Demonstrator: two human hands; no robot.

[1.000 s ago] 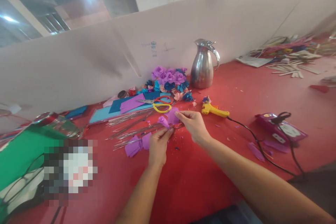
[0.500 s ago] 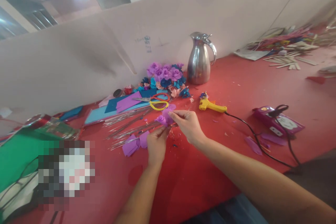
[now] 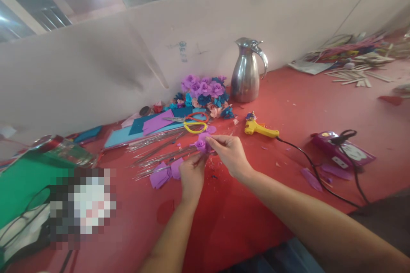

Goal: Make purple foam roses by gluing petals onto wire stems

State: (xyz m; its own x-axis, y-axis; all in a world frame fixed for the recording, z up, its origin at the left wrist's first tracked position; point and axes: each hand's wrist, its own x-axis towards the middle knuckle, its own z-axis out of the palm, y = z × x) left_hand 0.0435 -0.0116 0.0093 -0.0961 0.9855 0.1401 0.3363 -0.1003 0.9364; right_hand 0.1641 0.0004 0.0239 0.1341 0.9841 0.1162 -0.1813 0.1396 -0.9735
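A small purple paper flower [image 3: 201, 144] is between my two hands above the red table. My left hand [image 3: 193, 175] is closed in a pinch at its base. My right hand [image 3: 229, 154] pinches a purple petal at the flower's right side. Just left of my left hand lie loose purple paper petals [image 3: 161, 175]. Thin wire stems [image 3: 160, 153] stretch out beside them. Behind the flower, scissors [image 3: 195, 122] with one red and one yellow handle rest on blue and purple paper sheets [image 3: 158, 123].
Finished paper flowers [image 3: 205, 89] are heaped by the wall, beside a steel jug [image 3: 246, 72]. A yellow glue gun [image 3: 261, 129] lies right of my hands, its cord running to a purple extension box [image 3: 341, 149]. Wooden sticks [image 3: 361, 74] are piled at the far right.
My right hand has brought the petal in against the flower, which now sits closer to my right fingertips. The camera view has shifted slightly.
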